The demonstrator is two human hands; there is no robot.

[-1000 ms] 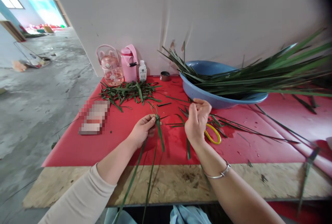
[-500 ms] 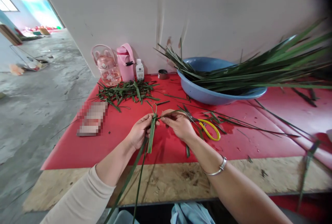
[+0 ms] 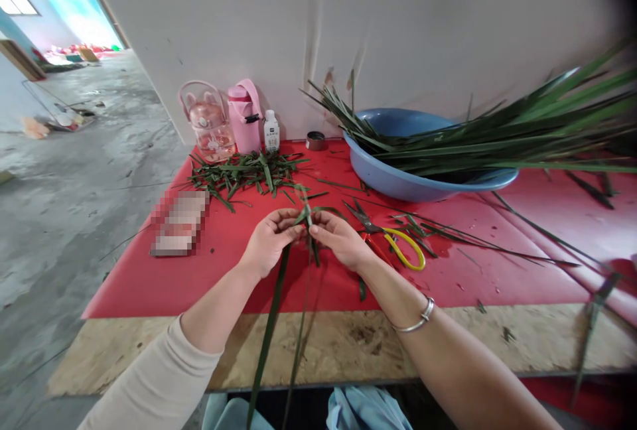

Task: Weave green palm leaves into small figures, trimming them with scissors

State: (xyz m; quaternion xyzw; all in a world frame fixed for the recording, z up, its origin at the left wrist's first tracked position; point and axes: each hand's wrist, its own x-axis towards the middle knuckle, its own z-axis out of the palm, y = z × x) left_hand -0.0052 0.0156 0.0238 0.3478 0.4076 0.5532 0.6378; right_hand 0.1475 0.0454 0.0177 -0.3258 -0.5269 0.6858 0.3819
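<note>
Between my two hands is a small piece woven from long green leaf strips (image 3: 308,214), with a thin loop at its top. My left hand (image 3: 275,237) pinches it from the left, and two long strip ends hang from there past the table edge. My right hand (image 3: 336,236) grips the same piece from the right, finger and thumb closed on it. A strip bends out over the right fingers. Just right of that hand, scissors (image 3: 404,247) with a yellow handle lie on the red table covering (image 3: 223,284), blades partly spread.
A blue basin (image 3: 398,174) full of long green leaves (image 3: 478,144) stands at the back right. Leaf scraps (image 3: 249,173) are piled before a clear pink jug (image 3: 212,128), a pink bottle (image 3: 243,118) and a white bottle (image 3: 271,131). A white board (image 3: 239,32) closes off the back.
My right hand has drawn in closer to the left, and now both pinch the woven piece. The piece has turned, and the scissors' blades are more exposed. The view has shifted slightly.
</note>
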